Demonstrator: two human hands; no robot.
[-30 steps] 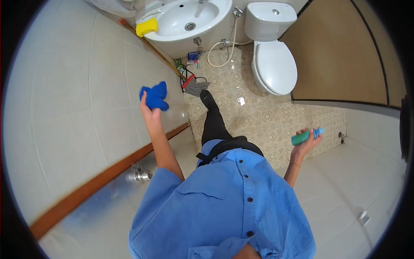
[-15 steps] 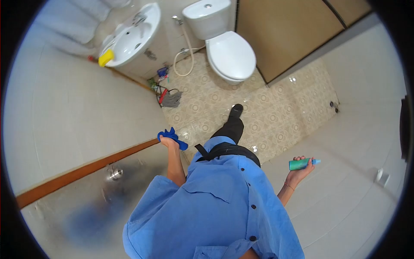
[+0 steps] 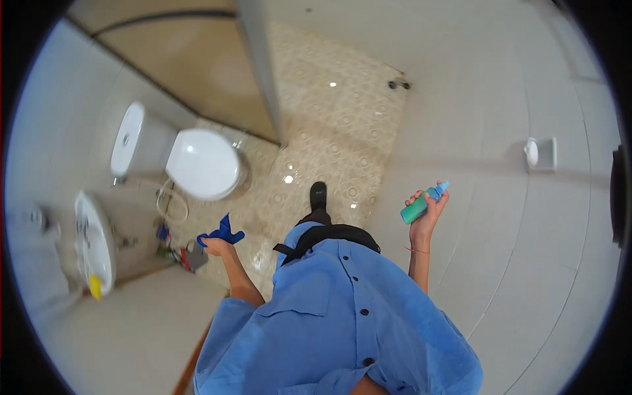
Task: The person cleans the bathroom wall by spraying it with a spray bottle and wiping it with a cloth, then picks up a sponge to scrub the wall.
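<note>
My left hand [image 3: 216, 246] is closed on a dark blue cloth [image 3: 225, 232], whose loose corners stick up and out to the right. In my right hand [image 3: 429, 212] is a spray bottle [image 3: 415, 209] of green liquid with a light blue top, tilted up to the right. Its fingers wrap round the upper part of the bottle. Both hands are held out from my body, above the patterned tile floor [image 3: 316, 131] on the left and against the pale wall on the right. Neither hand touches any fixture.
A white toilet [image 3: 205, 164] with its lid down stands at left, beside a washbasin [image 3: 97, 243] with a yellow item [image 3: 95, 287] on its rim. A brown partition [image 3: 191, 66] ends near the middle. A soap holder [image 3: 541, 154] is on the right wall. A mop head [image 3: 196, 257] lies near my left hand.
My view and body have turned to the right; the toilet and basin now appear farther left. Both hands still hold the cloth and bottle, and the bottle now points more upward.
</note>
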